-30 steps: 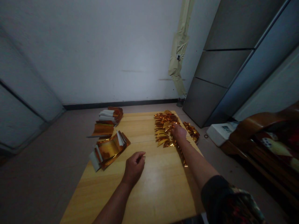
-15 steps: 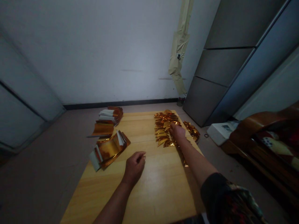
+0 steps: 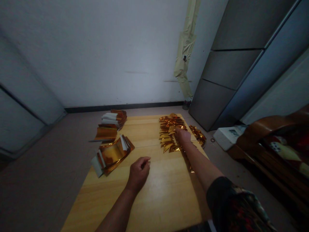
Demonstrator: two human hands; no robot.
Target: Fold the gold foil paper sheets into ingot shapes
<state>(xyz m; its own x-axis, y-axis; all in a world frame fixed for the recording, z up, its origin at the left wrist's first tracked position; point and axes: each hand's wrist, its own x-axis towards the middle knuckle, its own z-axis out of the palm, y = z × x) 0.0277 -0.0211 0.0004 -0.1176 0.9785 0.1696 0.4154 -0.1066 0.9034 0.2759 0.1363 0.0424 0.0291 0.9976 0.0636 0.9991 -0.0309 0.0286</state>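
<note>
Foil pieces [image 3: 166, 135] against right fingers [image 3: 177, 131].

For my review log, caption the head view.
Right hand at folded, shiny gold pieces; left hand curled over the wooden table.

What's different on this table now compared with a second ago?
The right hand has shifted slightly left at the folded gold pieces; whether it gripped or released one is unclear. The left hand, the gold sheets and the table look unchanged.
</note>
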